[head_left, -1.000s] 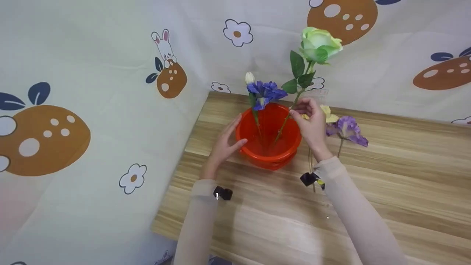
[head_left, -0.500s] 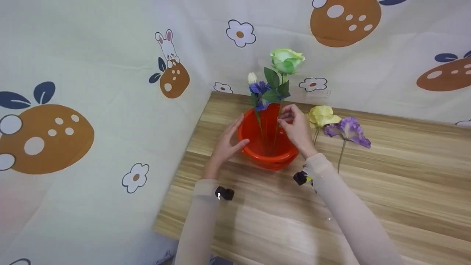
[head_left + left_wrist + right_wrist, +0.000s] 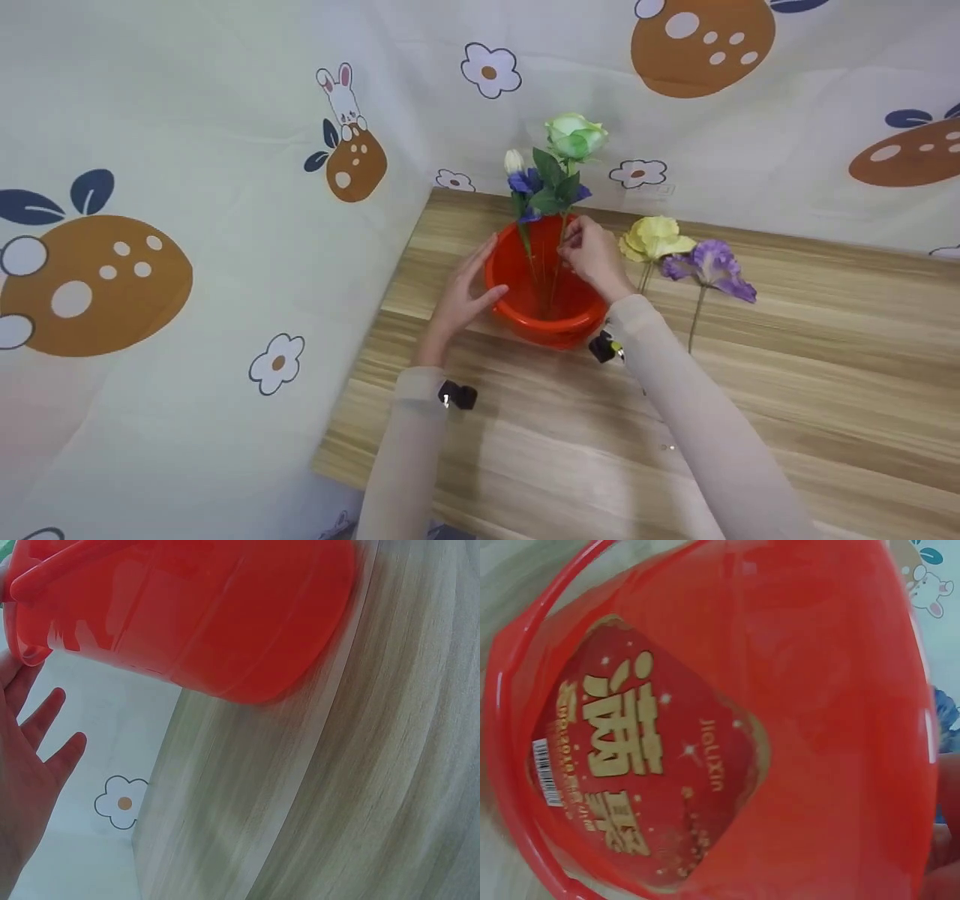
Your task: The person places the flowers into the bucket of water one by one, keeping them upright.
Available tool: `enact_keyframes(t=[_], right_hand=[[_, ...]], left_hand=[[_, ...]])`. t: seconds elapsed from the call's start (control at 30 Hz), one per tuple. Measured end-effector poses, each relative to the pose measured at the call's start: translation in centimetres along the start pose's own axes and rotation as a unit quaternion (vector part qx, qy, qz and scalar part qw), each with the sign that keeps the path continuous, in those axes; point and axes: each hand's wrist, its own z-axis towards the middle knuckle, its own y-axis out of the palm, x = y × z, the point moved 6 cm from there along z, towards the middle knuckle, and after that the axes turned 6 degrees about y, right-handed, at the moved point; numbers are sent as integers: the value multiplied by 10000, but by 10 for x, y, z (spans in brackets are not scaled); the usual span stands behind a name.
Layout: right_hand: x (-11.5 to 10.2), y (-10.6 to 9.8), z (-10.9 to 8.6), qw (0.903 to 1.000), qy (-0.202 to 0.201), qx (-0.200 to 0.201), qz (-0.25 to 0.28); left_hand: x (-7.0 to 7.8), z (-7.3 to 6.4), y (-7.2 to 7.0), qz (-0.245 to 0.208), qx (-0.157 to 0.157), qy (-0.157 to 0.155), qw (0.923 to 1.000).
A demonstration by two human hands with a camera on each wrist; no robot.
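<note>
"Where is the green rose (image 3: 576,136)?"

"Nearly upright in the red bucket (image 3: 551,324), its bloom above the rim and its stem running down inside."

"What has hold of it?"

"The right hand (image 3: 596,253). Its grip is narrow, fingertips and thumb pinching the stem over the bucket's mouth."

"And the left hand (image 3: 463,298)?"

"Its grip is wide, fingers and thumb spread apart against the bucket's left rim."

"Anything in the way?"

"The rose's leaves cover part of a blue flower (image 3: 519,181), which shares the bucket with a white bud (image 3: 514,161). In the right wrist view, the bucket's wall with its label (image 3: 645,757) hides most of that hand."

"Farther out?"

"A yellow flower (image 3: 655,238) lies on the bench (image 3: 825,360) right of the bucket, a purple flower (image 3: 714,270) just beside it. Printed cloth (image 3: 225,247) hangs behind and to the left."
</note>
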Motion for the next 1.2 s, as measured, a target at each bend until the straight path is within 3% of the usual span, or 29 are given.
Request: enact_keyframes(t=[0.17, 0.3, 0.6, 0.77, 0.97, 1.2], right_hand=[[1, 3, 5, 9998, 127, 19, -166], [5, 7, 6, 9998, 206, -30, 52], [9, 9, 2, 9986, 18, 462, -238], [7, 9, -5, 9987, 86, 408, -301], [-1, -1, -17, 9991, -92, 219, -340], [-4, -23, -25, 9993, -299, 76, 225]], left_hand=[[-1, -2, 2, -35, -70, -233, 9997], [0, -1, 4, -31, -102, -306, 9995], [1, 0, 7, -113, -66, -213, 9997], [3, 0, 6, -215, -22, -98, 9997], [2, 0, 5, -239, -10, -8, 9997], [-2, -1, 2, -223, -16, -175, 9996]])
